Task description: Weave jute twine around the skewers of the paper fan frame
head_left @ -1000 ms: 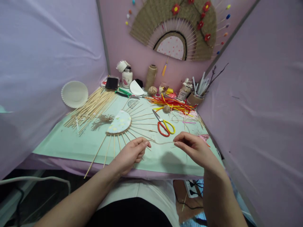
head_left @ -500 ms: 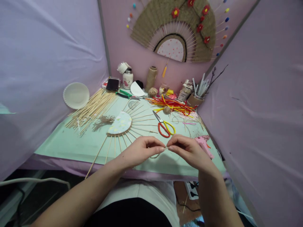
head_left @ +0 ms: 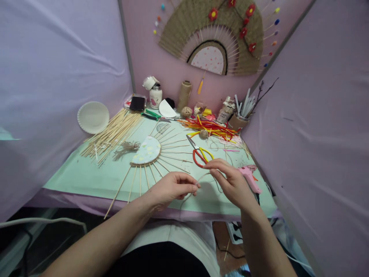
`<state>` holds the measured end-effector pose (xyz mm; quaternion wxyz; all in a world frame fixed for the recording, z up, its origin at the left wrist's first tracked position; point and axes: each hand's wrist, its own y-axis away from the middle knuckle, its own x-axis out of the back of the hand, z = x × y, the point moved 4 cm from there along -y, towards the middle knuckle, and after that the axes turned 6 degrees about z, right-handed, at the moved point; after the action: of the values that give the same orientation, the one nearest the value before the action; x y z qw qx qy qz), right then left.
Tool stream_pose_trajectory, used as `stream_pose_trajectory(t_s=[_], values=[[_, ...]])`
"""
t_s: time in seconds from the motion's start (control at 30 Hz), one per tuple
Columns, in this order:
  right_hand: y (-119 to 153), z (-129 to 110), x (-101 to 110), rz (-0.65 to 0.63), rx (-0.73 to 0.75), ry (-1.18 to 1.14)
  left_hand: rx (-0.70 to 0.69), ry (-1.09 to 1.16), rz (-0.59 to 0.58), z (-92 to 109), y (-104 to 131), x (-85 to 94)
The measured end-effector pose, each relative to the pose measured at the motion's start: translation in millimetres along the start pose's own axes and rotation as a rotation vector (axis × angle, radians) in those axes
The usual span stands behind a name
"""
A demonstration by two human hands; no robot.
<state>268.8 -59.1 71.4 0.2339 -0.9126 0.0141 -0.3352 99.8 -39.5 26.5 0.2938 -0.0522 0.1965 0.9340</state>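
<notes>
My left hand (head_left: 178, 187) pinches a thin piece of twine (head_left: 204, 176) between thumb and fingertips above the front of the table. The twine curves up toward my right hand (head_left: 229, 181) and also hangs below the left fingers. My right hand is open, its fingers stretched out and parted from the thumb, close beside the twine; whether it touches the twine is unclear. Just beyond it lie scissors (head_left: 198, 154) with a red and a yellow handle. Left of my hands rests a half-round patterned piece (head_left: 147, 150) with thin sticks fanning out from its curved edge.
A pink glue gun (head_left: 250, 179) lies right of my right hand. Farther back are a pile of bamboo sticks (head_left: 115, 130), red and yellow pipe cleaners (head_left: 215, 129), a twine ball (head_left: 203, 134) and green-handled pliers (head_left: 151, 114). A decorated fan (head_left: 173, 38) hangs on the back wall.
My hands, whose fingertips met before, have moved apart. The right fingers have opened and lifted slightly; the left hand has lowered a little, still pinching. More of the twine shows between them.
</notes>
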Motion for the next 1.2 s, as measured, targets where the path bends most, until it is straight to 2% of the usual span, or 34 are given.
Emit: stream_pose_trajectory(t_s=[0.07,0.1,0.2,0.3,0.5,0.67,0.83,1.2], values=[[2,-8,4,0.081,0.122,0.109,0.001,-0.020,0.023,-1,0,1.0],[3,-14,5,0.082,0.196,0.155,0.002,-0.028,0.028,-1,0,1.1],[9,-30,-1,-0.019,0.377,0.237,-0.028,-0.046,0.033,0,0,0.9],[12,-37,-8,-0.095,0.431,0.317,-0.054,-0.084,0.024,1,1,0.6],[16,-34,-18,-0.112,0.465,0.448,-0.066,-0.156,0.017,2,2,3.1],[20,-32,-23,-0.137,0.443,0.491,-0.056,-0.102,0.034,1,0,4.9],[22,-34,-20,-0.180,0.404,0.442,-0.046,-0.073,0.033,-3,-1,5.8],[26,-32,-18,-0.299,0.291,0.380,-0.064,-0.183,-0.016,-6,-2,1.1]])
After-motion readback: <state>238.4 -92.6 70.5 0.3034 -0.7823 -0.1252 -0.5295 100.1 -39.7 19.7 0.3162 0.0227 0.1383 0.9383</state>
